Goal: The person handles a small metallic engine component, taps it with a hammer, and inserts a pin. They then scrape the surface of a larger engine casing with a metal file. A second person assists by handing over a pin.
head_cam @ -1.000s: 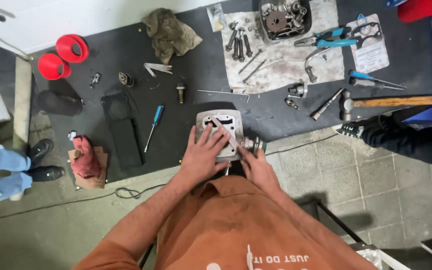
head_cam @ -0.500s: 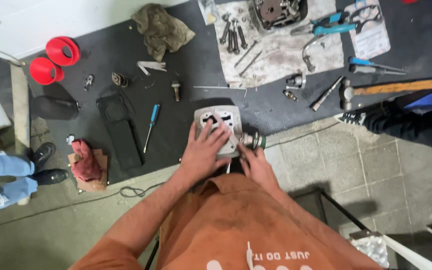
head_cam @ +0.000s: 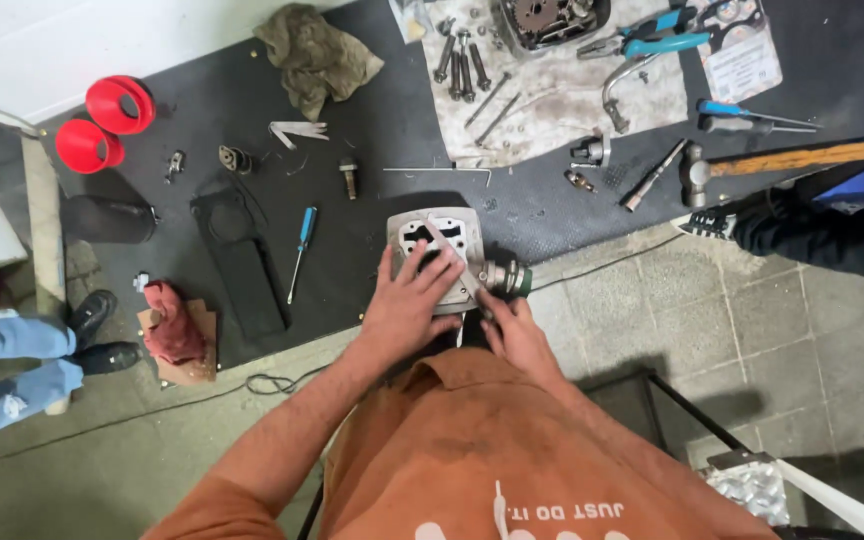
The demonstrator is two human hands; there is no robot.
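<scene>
Head view: looked straight down at a dark floor mat (head_cam: 372,110) laid over grey tiles, with the person's own orange-sleeved arms reaching forward.
Left hand (head_cam: 407,305): lay flat with fingers spread over the near half of the grey metal engine part (head_cam: 437,235), pressing on it rather than gripping; the fingertips reached to its openings.
Right hand (head_cam: 517,335): sat at the part's near right corner, fingers curled toward the edge; whether they pinched anything could not be told.
Engine part: a pale, roughly square casting with dark cut-outs, resting at the mat's near edge, just ahead of the person's chest, a green-tipped cylinder (head_cam: 505,277) sticking out on its right.
Left of the part: a blue-handled screwdriver (head_cam: 301,250) lay close by, then a black flat cover (head_cam: 240,262), and farther off a red rag (head_cam: 174,322) on cardboard.
Far left: two red cups (head_cam: 102,122) sat side by side near the mat's corner.
Far side: a crumpled olive rag (head_cam: 314,52), a stained cloth (head_cam: 562,85) carrying bolts and a dark engine piece (head_cam: 549,18), and blue-handled pliers (head_cam: 652,35).
Right side: a wooden-handled hammer (head_cam: 782,162) lay across the mat, well apart from the hands.
Other people: jeans and black shoes (head_cam: 92,335) stood at the left edge; a dark shoe (head_cam: 752,222) showed at the right.
</scene>
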